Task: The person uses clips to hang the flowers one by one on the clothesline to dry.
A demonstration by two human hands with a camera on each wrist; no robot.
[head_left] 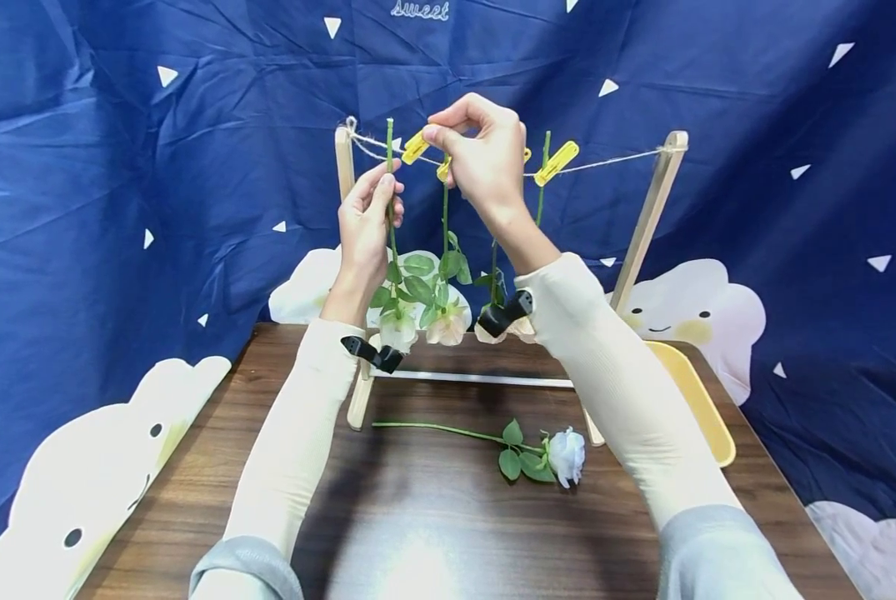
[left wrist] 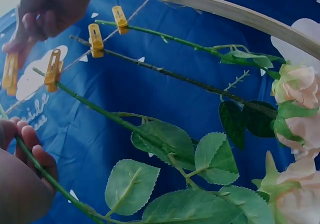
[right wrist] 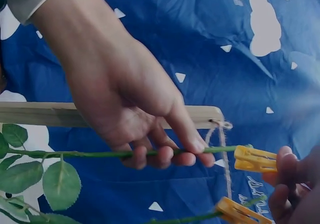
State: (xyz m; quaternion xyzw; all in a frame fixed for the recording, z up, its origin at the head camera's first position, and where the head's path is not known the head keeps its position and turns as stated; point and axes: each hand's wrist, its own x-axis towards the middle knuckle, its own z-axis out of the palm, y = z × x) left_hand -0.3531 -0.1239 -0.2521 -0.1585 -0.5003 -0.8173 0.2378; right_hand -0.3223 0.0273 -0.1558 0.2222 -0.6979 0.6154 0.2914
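My left hand (head_left: pixel 365 217) pinches the green stem of an upside-down rose (head_left: pixel 398 330) near the left end of the twine (head_left: pixel 613 162). Between thumb and fingers, my right hand (head_left: pixel 488 150) grips a yellow clothespin (right wrist: pixel 255 158) by its handle end. In the right wrist view the clothespin's tip meets the top of that stem, beside the twine; whether it clasps both is unclear. Three pale pink roses (left wrist: pixel 295 86) hang head down to the right, their stems held on the twine by yellow clothespins (left wrist: pixel 53 69).
Wooden posts (head_left: pixel 650 217) carry the twine, with a white bar (head_left: pixel 478 380) low between them. A white rose (head_left: pixel 567 456) lies on the brown table (head_left: pixel 192 500) in front. The yellow tray (head_left: pixel 695 400) stands at right, partly behind my right arm. Blue cloth (head_left: pixel 192 167) hangs behind.
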